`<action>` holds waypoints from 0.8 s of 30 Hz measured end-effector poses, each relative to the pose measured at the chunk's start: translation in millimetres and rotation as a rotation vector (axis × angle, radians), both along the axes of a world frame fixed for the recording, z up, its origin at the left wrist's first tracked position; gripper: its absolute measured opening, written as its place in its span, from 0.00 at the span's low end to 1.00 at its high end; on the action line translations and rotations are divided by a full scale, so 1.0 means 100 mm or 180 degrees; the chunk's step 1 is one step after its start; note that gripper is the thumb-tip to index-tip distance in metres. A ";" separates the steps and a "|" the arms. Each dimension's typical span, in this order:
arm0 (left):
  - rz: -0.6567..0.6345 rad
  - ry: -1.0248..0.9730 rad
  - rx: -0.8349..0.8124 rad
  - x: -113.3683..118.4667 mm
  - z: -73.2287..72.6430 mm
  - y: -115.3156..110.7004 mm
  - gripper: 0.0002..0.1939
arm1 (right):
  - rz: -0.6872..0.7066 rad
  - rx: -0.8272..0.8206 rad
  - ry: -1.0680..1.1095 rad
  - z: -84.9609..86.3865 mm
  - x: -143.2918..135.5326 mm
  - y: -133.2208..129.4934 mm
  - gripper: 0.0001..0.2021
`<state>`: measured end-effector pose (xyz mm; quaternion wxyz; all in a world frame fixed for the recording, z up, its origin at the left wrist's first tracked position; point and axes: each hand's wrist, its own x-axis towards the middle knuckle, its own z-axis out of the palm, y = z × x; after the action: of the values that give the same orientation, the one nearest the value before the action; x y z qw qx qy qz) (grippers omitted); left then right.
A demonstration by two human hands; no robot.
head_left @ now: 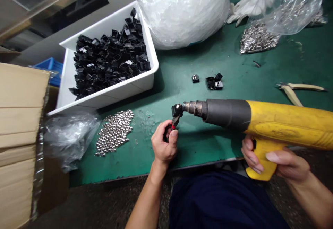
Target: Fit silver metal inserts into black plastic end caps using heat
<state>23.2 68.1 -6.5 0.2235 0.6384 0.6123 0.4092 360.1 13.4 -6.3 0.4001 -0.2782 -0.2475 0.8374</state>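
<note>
My left hand (164, 144) is closed around the handles of a pair of pliers (175, 121) with a bit of red near the jaws. At their tip is a small black plastic part (177, 110) with a shiny metal fitting on top. My right hand (275, 161) grips the handle of a yellow heat gun (286, 123). Its stepped metal nozzle points left, right beside the black part; whether they touch I cannot tell. Just beyond, a black piece with a metal fitting (195, 78) lies near a small cluster of black pieces (214, 82).
A white bin (117, 92) of black plastic parts stands back left. Many metal fittings (114, 132) lie beside a crumpled plastic bag (70, 135). A cardboard box (18, 146) is at left. Behind are a big white bag (184, 10), bagged fittings (258, 38), a glove (247, 3) and cream-handled pliers (292, 90).
</note>
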 end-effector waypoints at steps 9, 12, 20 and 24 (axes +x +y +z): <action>0.0013 0.0048 -0.0017 0.02 0.03 -0.01 0.20 | 0.0021 -0.0156 -0.0164 0.05 0.01 0.00 0.17; -0.0001 0.0061 -0.0033 0.01 0.02 -0.01 0.20 | 0.0011 -0.0171 -0.0188 0.07 0.00 0.00 0.17; -0.0052 -0.0023 0.0072 0.02 0.02 -0.01 0.17 | -0.0029 -0.0202 -0.0305 0.07 0.01 -0.01 0.17; -0.0048 -0.0045 0.0109 0.04 0.03 0.00 0.16 | -0.0027 -0.0178 -0.0272 0.06 0.02 -0.02 0.17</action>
<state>26.7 68.1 -3.3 0.2200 0.6438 0.5989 0.4224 362.1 11.5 -0.8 0.3848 -0.3258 -0.2397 0.8297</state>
